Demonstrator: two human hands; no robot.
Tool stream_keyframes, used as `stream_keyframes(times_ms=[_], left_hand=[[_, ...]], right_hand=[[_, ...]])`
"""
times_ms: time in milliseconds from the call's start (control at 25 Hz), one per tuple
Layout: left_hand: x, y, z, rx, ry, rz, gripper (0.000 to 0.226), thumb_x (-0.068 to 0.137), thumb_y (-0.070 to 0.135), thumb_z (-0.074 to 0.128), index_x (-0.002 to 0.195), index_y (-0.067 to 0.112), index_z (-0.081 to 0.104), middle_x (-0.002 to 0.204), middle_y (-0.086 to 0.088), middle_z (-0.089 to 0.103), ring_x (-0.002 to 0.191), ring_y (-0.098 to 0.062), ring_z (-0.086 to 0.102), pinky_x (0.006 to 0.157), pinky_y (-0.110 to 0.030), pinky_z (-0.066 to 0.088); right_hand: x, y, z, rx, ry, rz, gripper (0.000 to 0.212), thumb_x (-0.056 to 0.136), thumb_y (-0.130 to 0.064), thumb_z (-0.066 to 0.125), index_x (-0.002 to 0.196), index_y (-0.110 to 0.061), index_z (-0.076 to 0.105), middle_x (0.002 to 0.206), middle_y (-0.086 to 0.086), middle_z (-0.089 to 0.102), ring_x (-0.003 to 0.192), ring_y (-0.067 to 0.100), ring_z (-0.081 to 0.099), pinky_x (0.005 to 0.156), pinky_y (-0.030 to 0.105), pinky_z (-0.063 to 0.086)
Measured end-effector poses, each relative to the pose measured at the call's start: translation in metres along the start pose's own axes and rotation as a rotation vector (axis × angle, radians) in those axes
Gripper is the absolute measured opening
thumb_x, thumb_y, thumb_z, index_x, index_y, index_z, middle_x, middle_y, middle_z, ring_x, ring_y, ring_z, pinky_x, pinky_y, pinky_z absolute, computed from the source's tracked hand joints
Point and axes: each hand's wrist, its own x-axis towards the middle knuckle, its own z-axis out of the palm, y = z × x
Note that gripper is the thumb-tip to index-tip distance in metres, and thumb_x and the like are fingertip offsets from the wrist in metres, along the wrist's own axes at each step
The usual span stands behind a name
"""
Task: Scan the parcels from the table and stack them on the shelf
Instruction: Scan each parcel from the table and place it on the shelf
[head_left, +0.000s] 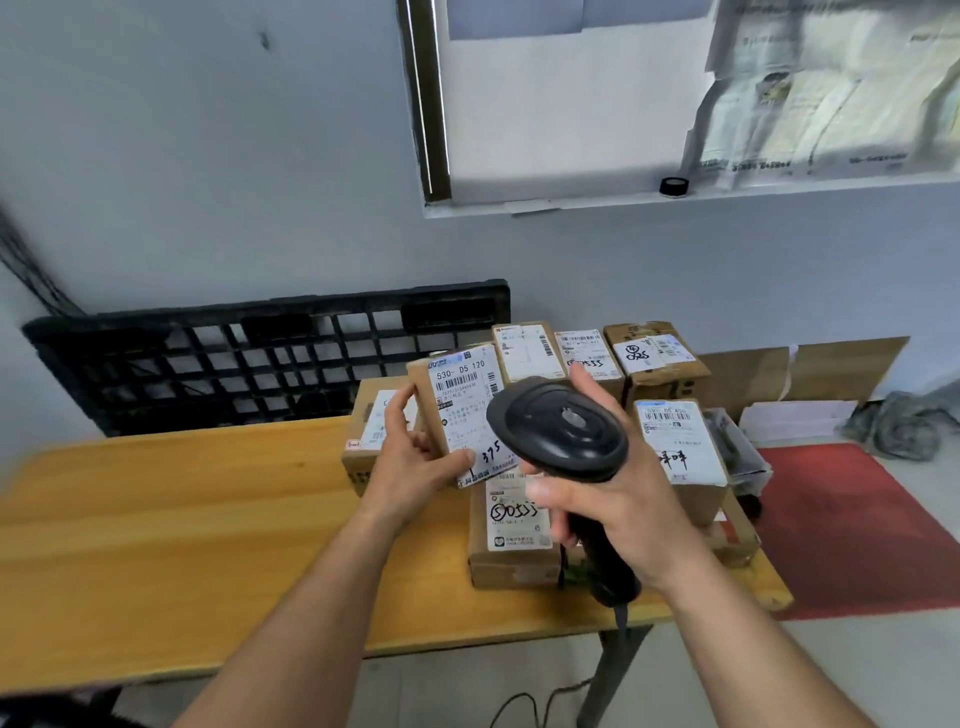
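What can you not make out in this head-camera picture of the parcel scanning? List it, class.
1. Head view: the scanner turns its reading window away from the camera.
2. Head view: print on the held parcel is too small to read; the scanner covers its lower right corner.
3. Head view: the left hand and held parcel hide much of the rear parcel.
4. Head view: the shelf lies outside the frame.

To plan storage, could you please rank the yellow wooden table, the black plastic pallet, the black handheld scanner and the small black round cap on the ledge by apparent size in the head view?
1. yellow wooden table
2. black plastic pallet
3. black handheld scanner, enlarged by nearness
4. small black round cap
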Motion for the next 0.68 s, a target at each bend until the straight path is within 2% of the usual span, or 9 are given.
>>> stream_keyframes(times_ms=[80,200,280,400,560,680], left_hand=[[-0.008,0.001,-0.013,0.014,0.063,0.03,0.092,0.078,-0.001,0.076,0.14,0.037,0.019,0.096,-0.002,0.059,0.086,-0.014,0.065,0.06,-0.024,0.057],[-0.019,0.001,-0.033,0.014,0.117,0.039,0.096,0.078,-0.001,0.075,0.145,0.036,0.017,0.096,-0.004,0.058,0.091,-0.018,0.064,0.057,-0.021,0.056],[-0.027,0.001,-0.046,0.02,0.148,0.037,0.097,0.078,-0.002,0.074,0.147,0.032,0.015,0.092,0.0,0.058,0.085,-0.013,0.064,0.055,-0.017,0.054],[-0.036,0.0,-0.066,0.033,0.185,0.039,0.097,0.078,-0.002,0.075,0.148,0.03,0.015,0.088,0.0,0.06,0.083,-0.012,0.064,0.056,-0.015,0.053],[-0.047,-0.003,-0.1,0.067,0.23,0.037,0.099,0.077,0.002,0.077,0.148,0.031,0.014,0.09,-0.002,0.063,0.088,-0.015,0.067,0.065,-0.023,0.058],[-0.06,-0.006,-0.137,0.06,0.268,0.054,0.099,0.077,0.002,0.077,0.148,0.031,0.014,0.095,-0.004,0.063,0.093,-0.018,0.067,0.063,-0.021,0.057]], right_hand=[[-0.002,-0.006,0.013,0.032,-0.039,-0.021,0.104,0.066,-0.017,0.083,0.144,-0.051,0.023,0.09,0.017,0.072,0.051,0.032,0.061,0.052,0.036,0.053],[-0.002,-0.01,0.029,0.05,-0.067,-0.044,0.104,0.064,-0.02,0.085,0.145,-0.049,0.026,0.088,0.003,0.073,0.049,0.033,0.061,0.051,0.039,0.054],[-0.001,-0.01,0.04,0.022,-0.093,-0.06,0.103,0.067,-0.014,0.082,0.149,-0.043,0.025,0.08,-0.004,0.072,0.048,0.033,0.061,0.053,0.042,0.056],[-0.001,-0.012,0.057,-0.017,-0.131,-0.076,0.103,0.071,-0.01,0.082,0.151,-0.039,0.023,0.083,0.0,0.072,0.048,0.032,0.061,0.055,0.044,0.057],[-0.003,-0.017,0.087,-0.002,-0.155,-0.07,0.1,0.068,-0.012,0.081,0.146,-0.045,0.027,0.1,0.003,0.071,0.048,0.03,0.061,0.052,0.041,0.056],[-0.003,-0.02,0.123,0.025,-0.18,-0.068,0.101,0.066,-0.012,0.082,0.146,-0.045,0.028,0.097,0.008,0.072,0.047,0.031,0.06,0.048,0.038,0.052]])
